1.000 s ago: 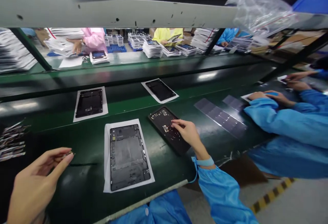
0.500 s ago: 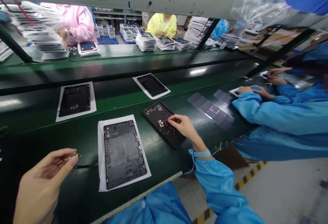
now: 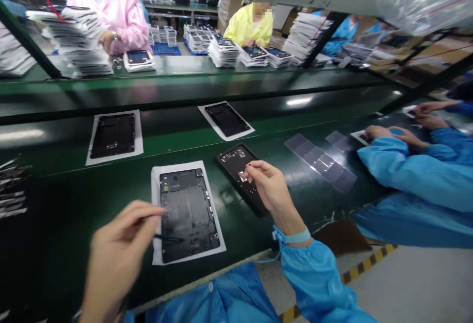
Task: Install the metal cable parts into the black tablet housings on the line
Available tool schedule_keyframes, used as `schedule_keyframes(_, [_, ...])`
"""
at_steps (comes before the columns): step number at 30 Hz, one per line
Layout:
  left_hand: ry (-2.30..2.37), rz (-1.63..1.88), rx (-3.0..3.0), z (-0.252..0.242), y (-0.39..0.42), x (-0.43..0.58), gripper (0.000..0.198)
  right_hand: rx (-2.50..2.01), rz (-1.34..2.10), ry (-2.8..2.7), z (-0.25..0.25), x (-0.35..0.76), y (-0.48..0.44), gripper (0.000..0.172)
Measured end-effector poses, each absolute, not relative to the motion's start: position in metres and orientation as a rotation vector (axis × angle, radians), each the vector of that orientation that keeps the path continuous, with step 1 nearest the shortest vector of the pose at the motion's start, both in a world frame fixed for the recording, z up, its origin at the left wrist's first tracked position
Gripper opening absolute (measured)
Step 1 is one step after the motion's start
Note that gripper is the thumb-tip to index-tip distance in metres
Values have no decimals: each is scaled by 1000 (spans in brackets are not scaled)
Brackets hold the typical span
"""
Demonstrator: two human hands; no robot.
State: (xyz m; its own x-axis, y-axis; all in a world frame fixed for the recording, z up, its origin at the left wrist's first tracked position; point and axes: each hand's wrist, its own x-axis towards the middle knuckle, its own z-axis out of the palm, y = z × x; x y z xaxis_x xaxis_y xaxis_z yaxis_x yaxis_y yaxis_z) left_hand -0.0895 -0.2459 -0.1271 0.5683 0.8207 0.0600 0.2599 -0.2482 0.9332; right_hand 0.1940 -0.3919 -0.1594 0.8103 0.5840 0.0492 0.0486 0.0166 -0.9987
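In front of me a dark tablet back housing (image 3: 186,209) lies on a white sheet (image 3: 157,254). My left hand (image 3: 120,249) is closed in a pinch over its left edge. A thin dark cable (image 3: 170,238) sticks out from those fingers across the housing; the pinched end is blurred. To the right, my right hand (image 3: 271,187) is pinched just above a black tray (image 3: 229,168), which holds small metal parts (image 3: 240,153) and scattered tiny pieces. A tiny dark speck shows at the right fingertips, too small to name.
Two more housings lie on white sheets further back, one at left (image 3: 114,136), one at centre (image 3: 227,119). Clear plastic film strips (image 3: 320,163) lie at right, beside a co-worker's blue sleeve (image 3: 391,165). Flat parts (image 3: 13,190) sit far left. Paper stacks stand behind.
My left hand has moved right, bringing the cable from beside the housing to over it. My right hand has lifted slightly from the small pieces in the tray. The view has shifted a little.
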Motion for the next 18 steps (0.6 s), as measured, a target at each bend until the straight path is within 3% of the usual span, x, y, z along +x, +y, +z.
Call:
schedule_keyframes(4, [684,606,1777,-131,-264,-47,16,-1358,571,-583,-149,132,-364,18])
schedule_keyframes(14, [742,617,1711,-151,-269,-42,14,-1207,821,-558,-158,94,-346,20])
schedule_keyframes(18, [690,586,1791,-157,-268,-42,16,-1441,599,-780,-161,95,-352,17])
